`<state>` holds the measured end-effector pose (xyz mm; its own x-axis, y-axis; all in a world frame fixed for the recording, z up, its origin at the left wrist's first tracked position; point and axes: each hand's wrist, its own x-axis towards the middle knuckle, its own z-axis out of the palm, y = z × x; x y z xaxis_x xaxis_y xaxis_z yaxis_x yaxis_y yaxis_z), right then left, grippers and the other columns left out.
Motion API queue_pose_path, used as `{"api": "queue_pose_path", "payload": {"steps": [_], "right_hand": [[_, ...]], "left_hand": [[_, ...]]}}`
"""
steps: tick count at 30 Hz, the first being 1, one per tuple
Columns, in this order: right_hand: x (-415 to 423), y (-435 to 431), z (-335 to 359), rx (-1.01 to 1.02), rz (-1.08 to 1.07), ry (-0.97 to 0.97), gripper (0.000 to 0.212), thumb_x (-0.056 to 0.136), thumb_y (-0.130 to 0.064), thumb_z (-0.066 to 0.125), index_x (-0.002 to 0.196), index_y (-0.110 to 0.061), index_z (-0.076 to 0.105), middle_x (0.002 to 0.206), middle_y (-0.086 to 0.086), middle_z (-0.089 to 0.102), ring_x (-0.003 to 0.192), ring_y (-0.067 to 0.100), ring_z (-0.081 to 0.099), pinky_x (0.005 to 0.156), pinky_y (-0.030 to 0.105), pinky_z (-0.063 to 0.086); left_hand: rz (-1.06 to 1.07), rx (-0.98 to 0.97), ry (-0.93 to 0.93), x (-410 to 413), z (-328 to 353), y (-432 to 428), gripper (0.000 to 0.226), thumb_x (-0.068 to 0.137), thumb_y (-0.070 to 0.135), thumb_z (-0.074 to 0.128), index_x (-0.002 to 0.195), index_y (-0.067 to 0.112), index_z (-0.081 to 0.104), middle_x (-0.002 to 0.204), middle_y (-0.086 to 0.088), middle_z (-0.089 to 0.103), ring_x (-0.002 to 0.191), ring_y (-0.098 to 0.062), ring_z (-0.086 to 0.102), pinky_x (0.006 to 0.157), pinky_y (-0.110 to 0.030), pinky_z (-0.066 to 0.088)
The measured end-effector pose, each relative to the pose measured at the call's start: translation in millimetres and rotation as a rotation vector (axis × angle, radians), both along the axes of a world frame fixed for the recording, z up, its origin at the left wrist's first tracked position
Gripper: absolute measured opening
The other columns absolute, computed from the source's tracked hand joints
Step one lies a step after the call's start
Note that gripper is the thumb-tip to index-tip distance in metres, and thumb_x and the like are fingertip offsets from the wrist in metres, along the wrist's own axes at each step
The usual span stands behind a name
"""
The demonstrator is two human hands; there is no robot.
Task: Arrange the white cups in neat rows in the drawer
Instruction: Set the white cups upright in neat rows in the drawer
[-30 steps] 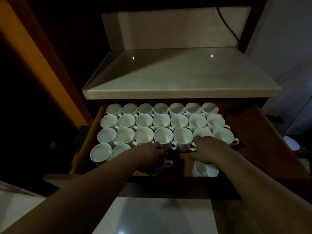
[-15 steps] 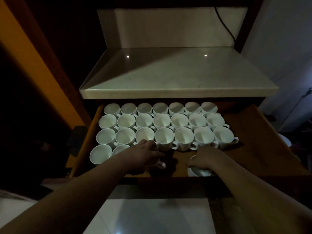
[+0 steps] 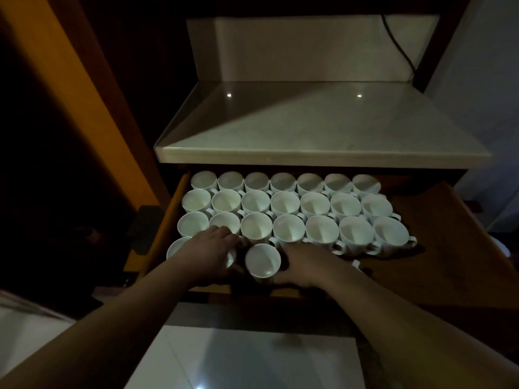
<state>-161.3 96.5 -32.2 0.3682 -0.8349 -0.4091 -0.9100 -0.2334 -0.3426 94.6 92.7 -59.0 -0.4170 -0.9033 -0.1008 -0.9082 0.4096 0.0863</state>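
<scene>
Head view, dim light: open drawer (image 3: 438, 228) under pale countertop (image 3: 323, 127), packed with white cups (image 3: 285, 204). Right hand (image 3: 303, 265) wrapped around loose cup (image 3: 263, 261) near the drawer's front edge, gripping its side. Left hand (image 3: 209, 252) curled over second front-row cup (image 3: 230, 259), seemingly grasping it (fingers partly hidden, so not certain).

Likely trouble: knuckles or the carried cup knocking the third row and nudging the neat lines askew; a handle catching on a neighbour's handle; a chipped rim from setting down too hard between tight neighbours; poor light hiding the gap.

Count: three full rows of seven, twenty-one cups. Front row: three cups showing, plus a white sliver (image 3: 356, 263) behind the right wrist, possibly a fourth. Two hands.
</scene>
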Motion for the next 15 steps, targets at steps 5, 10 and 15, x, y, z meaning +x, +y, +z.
{"api": "queue_pose_path", "payload": {"steps": [5, 10, 15], "right_hand": [[21, -5, -29, 0.022, 0.037, 0.07, 0.054, 0.079, -0.057, 0.074, 0.112, -0.015, 0.065, 0.107, 0.005, 0.069, 0.096, 0.025, 0.067, 0.083, 0.042, 0.057], [28, -11, -27, 0.001, 0.018, 0.027, 0.058, 0.086, -0.055, 0.072, 0.118, -0.007, 0.062, 0.112, 0.012, 0.064, 0.099, 0.027, 0.063, 0.085, 0.039, 0.054], [37, -14, -33, 0.052, 0.032, 0.05, 0.058, 0.086, -0.052, 0.072, 0.126, -0.012, 0.063, 0.119, 0.011, 0.067, 0.104, 0.027, 0.066, 0.093, 0.044, 0.056]], "left_hand": [[-0.03, -0.045, -0.051, 0, -4, 1, 0.083, 0.073, 0.07, 0.032, 0.14, 0.024, 0.048, 0.118, -0.002, 0.056, 0.103, -0.026, 0.055, 0.088, -0.039, 0.047], [-0.1, -0.074, -0.004, 5, -8, -2, 0.069, 0.08, 0.046, 0.035, 0.136, 0.013, 0.057, 0.113, -0.01, 0.063, 0.097, -0.033, 0.06, 0.085, -0.043, 0.051], [-0.235, -0.163, -0.056, 6, -5, -4, 0.056, 0.084, 0.034, 0.038, 0.127, 0.01, 0.063, 0.103, -0.005, 0.067, 0.089, -0.026, 0.062, 0.075, -0.038, 0.054]]}}
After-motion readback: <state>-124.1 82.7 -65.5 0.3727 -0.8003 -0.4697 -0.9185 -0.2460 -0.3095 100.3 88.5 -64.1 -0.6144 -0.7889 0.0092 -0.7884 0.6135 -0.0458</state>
